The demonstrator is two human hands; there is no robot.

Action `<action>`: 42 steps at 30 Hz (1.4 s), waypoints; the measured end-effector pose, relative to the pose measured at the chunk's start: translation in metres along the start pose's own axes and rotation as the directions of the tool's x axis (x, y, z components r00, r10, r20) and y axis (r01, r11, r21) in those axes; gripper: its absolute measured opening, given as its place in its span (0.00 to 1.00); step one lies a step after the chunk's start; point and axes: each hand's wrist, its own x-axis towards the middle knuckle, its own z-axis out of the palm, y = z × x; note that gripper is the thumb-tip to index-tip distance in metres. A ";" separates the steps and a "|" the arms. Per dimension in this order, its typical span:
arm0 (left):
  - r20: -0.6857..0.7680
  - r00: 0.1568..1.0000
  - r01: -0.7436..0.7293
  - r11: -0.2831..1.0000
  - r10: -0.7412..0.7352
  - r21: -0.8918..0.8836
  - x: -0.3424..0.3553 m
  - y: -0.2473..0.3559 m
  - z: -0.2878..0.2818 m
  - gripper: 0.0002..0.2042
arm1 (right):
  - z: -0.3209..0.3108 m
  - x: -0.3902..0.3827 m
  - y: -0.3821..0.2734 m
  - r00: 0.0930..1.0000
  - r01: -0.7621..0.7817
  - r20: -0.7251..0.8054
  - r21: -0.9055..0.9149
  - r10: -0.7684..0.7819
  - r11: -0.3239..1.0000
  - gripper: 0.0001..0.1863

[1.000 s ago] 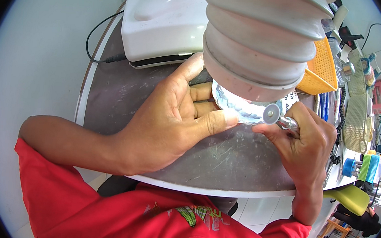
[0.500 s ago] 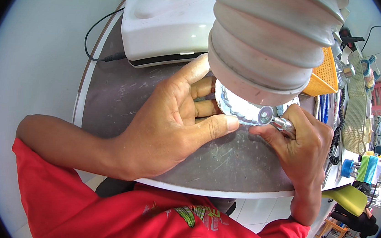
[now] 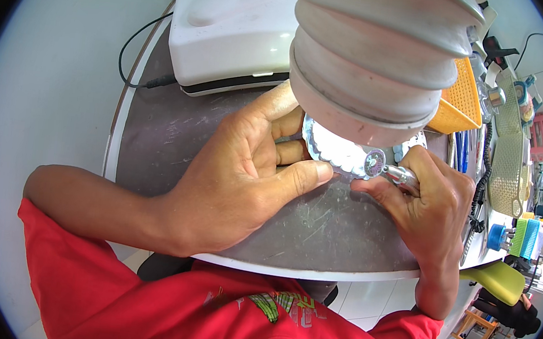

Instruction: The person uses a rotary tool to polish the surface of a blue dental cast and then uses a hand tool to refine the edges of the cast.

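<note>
Grey table (image 3: 177,128), orange basket (image 3: 462,100) beyond.

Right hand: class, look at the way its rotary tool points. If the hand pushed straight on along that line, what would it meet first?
The right hand aims its rotary tool leftward at the scalloped metal disc, so the disc's edge probably comes first, then the left hand steadying it. Depth is unclear under the grey bellows hose.

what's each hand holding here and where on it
The left hand pins the scalloped metal plate at its near edge, thumb and fingers on the rim. The right hand grips a rotary handpiece by its metal shaft, just behind the small disc.
</note>
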 end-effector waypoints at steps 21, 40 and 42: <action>-0.010 0.999 0.041 0.997 -0.041 -0.058 0.000 0.000 0.000 0.28 | -0.002 0.000 0.000 0.999 -0.028 -0.018 0.007 0.028 1.000 0.28; -0.002 0.992 0.123 0.987 -0.124 -0.103 -0.001 0.009 -0.001 0.31 | -0.011 -0.004 0.002 0.999 0.014 -0.033 0.055 -0.013 0.998 0.28; -0.011 0.989 0.147 0.982 -0.150 -0.121 -0.001 0.011 0.000 0.32 | -0.010 -0.003 0.002 0.999 0.027 -0.038 0.062 -0.025 0.998 0.28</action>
